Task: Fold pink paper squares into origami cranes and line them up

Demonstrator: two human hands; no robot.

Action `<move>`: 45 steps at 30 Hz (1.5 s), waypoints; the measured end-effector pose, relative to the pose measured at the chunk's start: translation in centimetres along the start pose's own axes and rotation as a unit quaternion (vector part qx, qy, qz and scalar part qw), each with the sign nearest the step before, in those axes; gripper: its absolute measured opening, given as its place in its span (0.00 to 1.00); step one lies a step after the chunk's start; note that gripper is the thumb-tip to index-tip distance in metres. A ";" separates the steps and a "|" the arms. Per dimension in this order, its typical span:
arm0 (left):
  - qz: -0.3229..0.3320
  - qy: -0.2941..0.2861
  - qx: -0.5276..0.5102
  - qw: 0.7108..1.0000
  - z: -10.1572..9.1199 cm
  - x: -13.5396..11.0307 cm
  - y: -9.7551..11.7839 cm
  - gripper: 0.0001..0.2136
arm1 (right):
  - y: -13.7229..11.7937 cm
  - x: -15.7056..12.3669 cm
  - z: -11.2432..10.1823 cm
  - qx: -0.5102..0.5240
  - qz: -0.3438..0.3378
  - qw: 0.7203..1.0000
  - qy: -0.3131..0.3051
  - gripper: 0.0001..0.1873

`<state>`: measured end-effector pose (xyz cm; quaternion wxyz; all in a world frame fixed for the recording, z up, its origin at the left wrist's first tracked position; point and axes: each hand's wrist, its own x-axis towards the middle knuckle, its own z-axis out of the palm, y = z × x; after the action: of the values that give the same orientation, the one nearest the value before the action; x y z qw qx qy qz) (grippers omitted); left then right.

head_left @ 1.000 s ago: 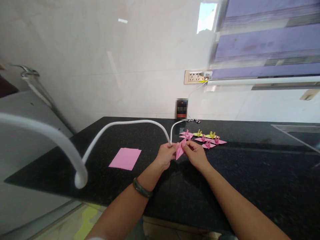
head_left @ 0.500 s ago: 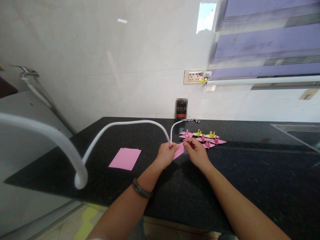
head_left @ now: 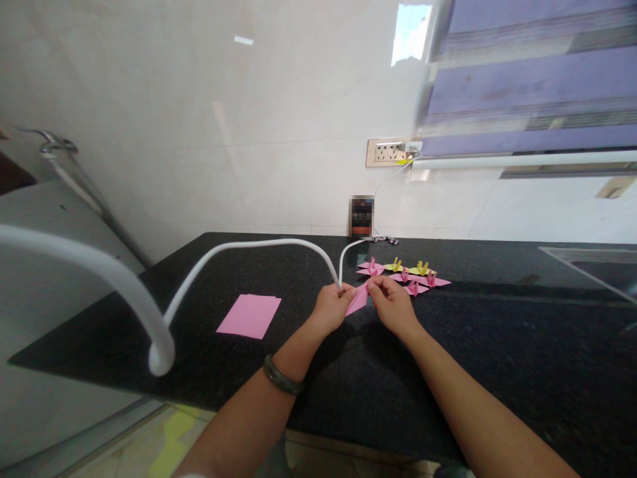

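Observation:
A folded piece of pink origami paper (head_left: 357,302) is held above the dark counter between both hands. My left hand (head_left: 332,309) pinches its left side, thumb on top. On the right, my right hand (head_left: 395,305) has thumb and fingertips closed on the paper's upper corner. Just beyond my right hand lie several folded paper cranes, pink ones (head_left: 432,281) and yellow ones (head_left: 422,268). A stack of square pink paper sheets (head_left: 249,316) rests on the counter to the left of my left hand.
The black stone counter (head_left: 308,425) runs to a tiled wall. A white flexible tube (head_left: 269,244) arches across and ends near my left hand. A phone-like device (head_left: 361,216) leans on the wall, with a cable to the socket (head_left: 391,153). A sink edge (head_left: 587,275) shows at right.
Both hands keep their hold on the pink paper. The paper's lower edge has shifted very slightly as the fingers work at it; all else stays put.

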<state>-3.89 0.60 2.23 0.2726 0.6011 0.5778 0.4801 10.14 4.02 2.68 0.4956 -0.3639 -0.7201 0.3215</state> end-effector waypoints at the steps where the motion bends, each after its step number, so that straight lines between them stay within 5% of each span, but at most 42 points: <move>1: 0.003 -0.001 0.007 1.000 0.0 0.0 0.0 0.14 | 0.0 0.0 0.0 -0.001 0.002 1.000 -0.002 0.12; 21: 0.046 -0.013 0.084 0.995 -0.3 -0.4 0.8 0.15 | -0.3 -0.2 0.4 0.088 0.046 0.994 -0.050 0.13; 27: 0.055 -0.032 0.097 0.993 -0.3 -0.6 0.9 0.15 | -0.1 0.0 -0.1 0.035 0.045 0.998 -0.014 0.19; 31: 0.041 -0.023 0.090 0.995 -0.3 -0.5 0.8 0.15 | -0.1 0.0 -0.2 0.074 0.091 0.992 -0.043 0.22; 35: 0.020 -0.006 0.037 0.999 -0.2 -0.3 0.7 0.13 | -0.3 0.1 0.1 0.099 0.086 0.987 -0.090 0.15; 41: -0.112 -0.041 -0.205 0.971 0.2 -0.3 1.0 0.19 | 0.0 0.1 0.2 0.103 0.064 0.992 -0.025 0.13; 45: -0.142 -0.073 -0.220 0.962 0.3 -0.5 1.2 0.17 | 0.1 0.0 0.3 0.088 0.050 0.995 -0.020 0.13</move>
<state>-3.02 -0.03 3.00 0.5050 0.4712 0.5162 0.5065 9.91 4.09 2.54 0.4944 -0.3482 -0.6798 0.4150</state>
